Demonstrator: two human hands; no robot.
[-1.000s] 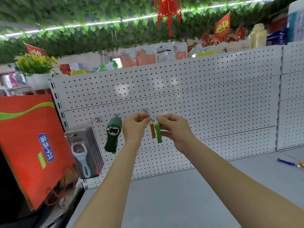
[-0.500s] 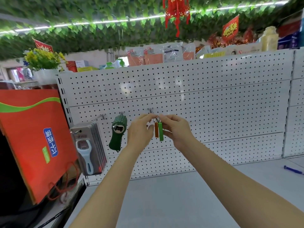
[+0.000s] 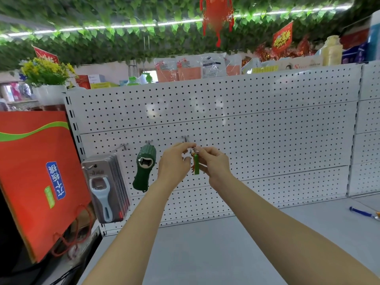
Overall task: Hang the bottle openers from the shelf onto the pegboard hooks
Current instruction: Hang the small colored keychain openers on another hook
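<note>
A slim green bottle opener hangs upright at frame centre, just below a pegboard hook. Left of it, a dark green cactus-shaped opener hangs from its own hook.

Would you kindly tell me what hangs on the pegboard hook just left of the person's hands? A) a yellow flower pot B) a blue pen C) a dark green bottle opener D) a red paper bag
C: a dark green bottle opener hangs from the hook just left of the left hand, while the right hand holds small green and orange openers near the next hook.
</note>
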